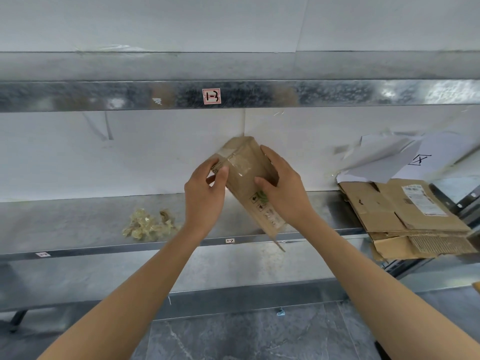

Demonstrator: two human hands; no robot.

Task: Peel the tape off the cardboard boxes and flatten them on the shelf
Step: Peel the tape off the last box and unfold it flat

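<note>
A: Where is the cardboard box [246, 178] to be found?

B: It is held up in front of the middle shelf [78, 224], between both hands. It is tilted, so that its upper end leans toward the white-papered back wall [130, 157] and its lower end reaches down past the shelf's front edge. Whether it rests on the shelf cannot be told.

A: What is seen on it?

B: Clear tape [240, 162] is stuck across its upper part, and printed handling marks are seen near its lower end.

A: How is it gripped?

B: The upper left corner is pinched by the left hand [205, 196], with thumb and curled fingers closed at the tape's edge. The right side is clasped by the right hand [284, 188], the thumb laid across the front face and the fingers wrapped round the far edge.

A: And what is found around it?

B: A wad of crumpled tape [148, 224] is seen on the shelf to the left, apart from the box. To the right, a stack of flattened cardboard [389, 214] is piled at the shelf's end, overhanging the front edge, with a shipping label [423, 200] on its top sheet. Loose white paper [384, 157] is seen above that stack. A red-bordered tag [211, 96] is fixed to the metal beam [78, 96] overhead. Grey floor tiles [259, 339] are visible below, with a blue scrap [280, 312] on them.
</note>
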